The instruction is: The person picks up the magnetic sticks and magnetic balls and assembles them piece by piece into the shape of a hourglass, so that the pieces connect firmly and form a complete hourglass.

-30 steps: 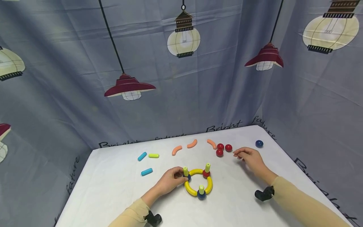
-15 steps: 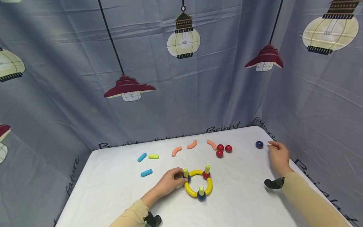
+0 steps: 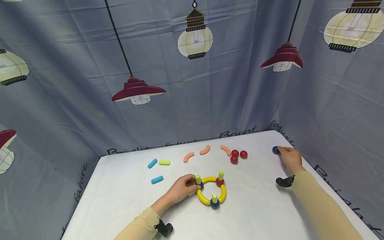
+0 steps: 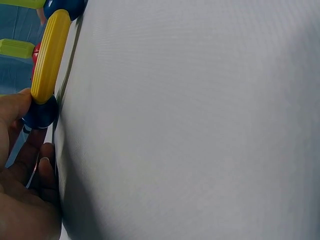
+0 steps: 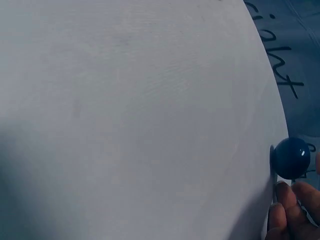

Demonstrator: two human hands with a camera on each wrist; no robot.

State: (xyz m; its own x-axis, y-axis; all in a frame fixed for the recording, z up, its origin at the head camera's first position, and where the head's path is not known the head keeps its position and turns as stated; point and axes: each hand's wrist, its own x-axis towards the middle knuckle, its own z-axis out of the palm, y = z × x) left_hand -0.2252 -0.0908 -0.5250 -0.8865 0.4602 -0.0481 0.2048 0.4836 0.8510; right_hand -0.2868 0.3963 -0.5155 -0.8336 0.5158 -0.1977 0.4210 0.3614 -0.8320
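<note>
Lying near the far right corner of the desk (image 3: 255,216), the loose blue ball (image 3: 275,150) is round, with no long axis; it sits just left of the right hand (image 3: 291,160), the nearer one. Thumb and fingers stand about it, though I cannot tell whether they pinch it. The left hand (image 3: 181,189) pinches a blue joint (image 4: 40,115) on the yellow ring (image 3: 223,193), well left of the ball and farther from the far edge.

Soft light — dimmer wrist views
</note>
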